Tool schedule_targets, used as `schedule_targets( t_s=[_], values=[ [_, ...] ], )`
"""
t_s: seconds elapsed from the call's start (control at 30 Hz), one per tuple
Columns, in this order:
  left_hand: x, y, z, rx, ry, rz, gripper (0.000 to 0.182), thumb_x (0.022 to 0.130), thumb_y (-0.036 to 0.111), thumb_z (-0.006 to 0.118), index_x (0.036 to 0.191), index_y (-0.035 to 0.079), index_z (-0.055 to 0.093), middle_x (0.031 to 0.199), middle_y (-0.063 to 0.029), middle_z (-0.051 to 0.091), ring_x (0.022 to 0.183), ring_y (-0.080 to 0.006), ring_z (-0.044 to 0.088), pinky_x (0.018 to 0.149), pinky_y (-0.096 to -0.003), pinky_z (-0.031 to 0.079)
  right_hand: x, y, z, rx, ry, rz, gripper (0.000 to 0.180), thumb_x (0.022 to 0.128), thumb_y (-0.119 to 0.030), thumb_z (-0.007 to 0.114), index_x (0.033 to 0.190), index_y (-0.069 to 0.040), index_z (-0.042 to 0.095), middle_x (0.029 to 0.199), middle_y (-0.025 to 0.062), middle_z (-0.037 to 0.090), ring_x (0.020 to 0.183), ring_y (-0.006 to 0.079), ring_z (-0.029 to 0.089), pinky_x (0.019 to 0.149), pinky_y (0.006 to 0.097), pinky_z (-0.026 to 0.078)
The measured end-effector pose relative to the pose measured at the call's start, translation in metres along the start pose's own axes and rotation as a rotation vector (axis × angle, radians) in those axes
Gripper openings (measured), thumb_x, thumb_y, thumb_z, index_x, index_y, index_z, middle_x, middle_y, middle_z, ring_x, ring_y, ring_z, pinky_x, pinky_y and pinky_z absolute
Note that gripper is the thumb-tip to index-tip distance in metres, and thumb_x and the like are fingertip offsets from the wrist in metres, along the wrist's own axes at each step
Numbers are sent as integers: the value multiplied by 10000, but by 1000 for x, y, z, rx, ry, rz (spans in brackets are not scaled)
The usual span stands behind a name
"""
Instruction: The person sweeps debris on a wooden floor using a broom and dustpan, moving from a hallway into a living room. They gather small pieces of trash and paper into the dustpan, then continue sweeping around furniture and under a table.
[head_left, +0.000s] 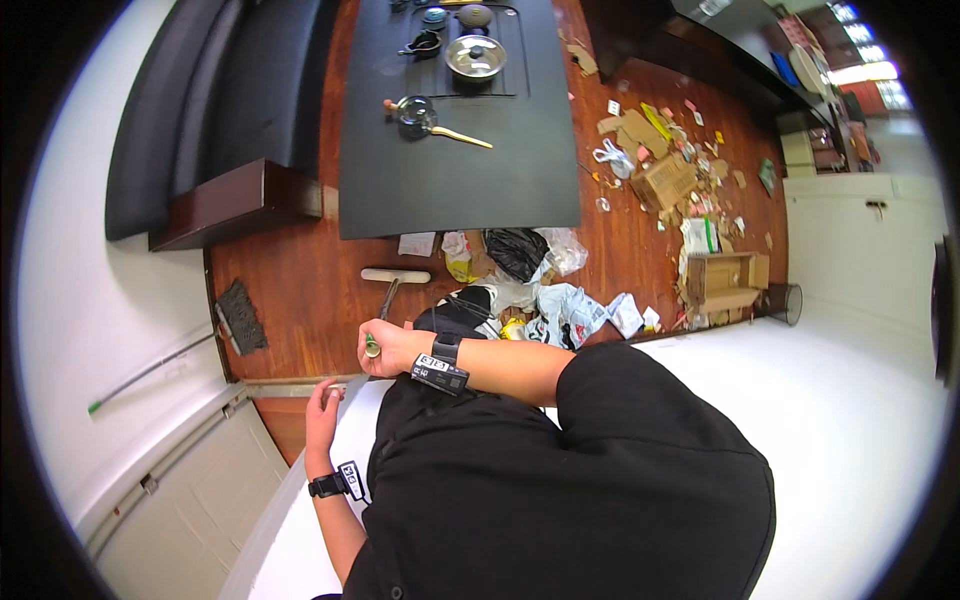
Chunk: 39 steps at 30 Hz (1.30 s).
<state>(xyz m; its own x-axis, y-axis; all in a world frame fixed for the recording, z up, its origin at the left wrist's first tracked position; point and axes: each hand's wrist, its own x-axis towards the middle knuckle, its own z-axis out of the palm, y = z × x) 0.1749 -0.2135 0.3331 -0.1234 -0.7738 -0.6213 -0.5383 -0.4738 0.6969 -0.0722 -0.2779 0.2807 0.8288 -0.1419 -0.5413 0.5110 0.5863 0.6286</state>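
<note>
My right hand (384, 347) is closed around the pole of a long-handled floor tool, with the green-rimmed pole end (373, 346) poking up out of the fist. Its pale, bar-shaped head (395, 276) rests on the wooden floor below; I cannot tell whether it is a broom or a squeegee. My left hand (322, 418) hangs lower at the left, holding nothing, fingers loosely apart. Just past my right forearm lie crumpled plastic bags (566, 311), a black plastic bag (516, 253) and paper litter.
A black table (457, 187) carries a lidded steel pan (476, 58) and a glass pot (416, 116). Cardboard boxes (665, 181) and scraps litter the floor at right, near a wire bin (784, 304). A grey mop (241, 316) leans left, below a dark bench (247, 199).
</note>
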Motion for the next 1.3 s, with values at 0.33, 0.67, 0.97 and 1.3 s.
schedule_targets(
  t_s=[0.33, 0.67, 0.97, 1.3],
  values=[
    [-17, -66, -23, -17, -40, -28, 282, 1007, 158, 517, 1244, 20, 583, 1022, -98, 692, 951, -166, 642, 902, -313, 498, 36, 61, -19, -12, 82, -132, 155, 854, -138, 480, 709, -164, 432, 565, -66, 483, 480, 99, 550, 435, 252, 390],
    [-19, -85, -32, 10, 1, -23, 268, 996, 143, 535, 1222, 10, 590, 1027, -86, 676, 969, -158, 629, 907, -296, 486, 53, 61, -14, -68, -26, -207, 200, 827, -73, 507, 654, -144, 435, 557, -62, 470, 459, 93, 503, 453, 228, 385],
    [20, -49, -73, 62, -109, 144, 261, 1004, 125, 519, 1221, -3, 587, 1041, -75, 669, 1001, -162, 637, 911, -300, 487, 34, 53, -11, 158, -200, -75, 263, 855, -45, 562, 651, -130, 420, 532, -45, 494, 459, 97, 543, 457, 231, 417],
    [143, 25, -151, 279, -312, 300, 260, 984, 155, 543, 1192, 9, 598, 1018, -99, 690, 982, -182, 648, 888, -311, 496, 65, 19, 39, 283, -190, -307, 299, 893, -105, 546, 636, -148, 400, 551, -43, 487, 481, 97, 503, 477, 255, 378]
  ],
)
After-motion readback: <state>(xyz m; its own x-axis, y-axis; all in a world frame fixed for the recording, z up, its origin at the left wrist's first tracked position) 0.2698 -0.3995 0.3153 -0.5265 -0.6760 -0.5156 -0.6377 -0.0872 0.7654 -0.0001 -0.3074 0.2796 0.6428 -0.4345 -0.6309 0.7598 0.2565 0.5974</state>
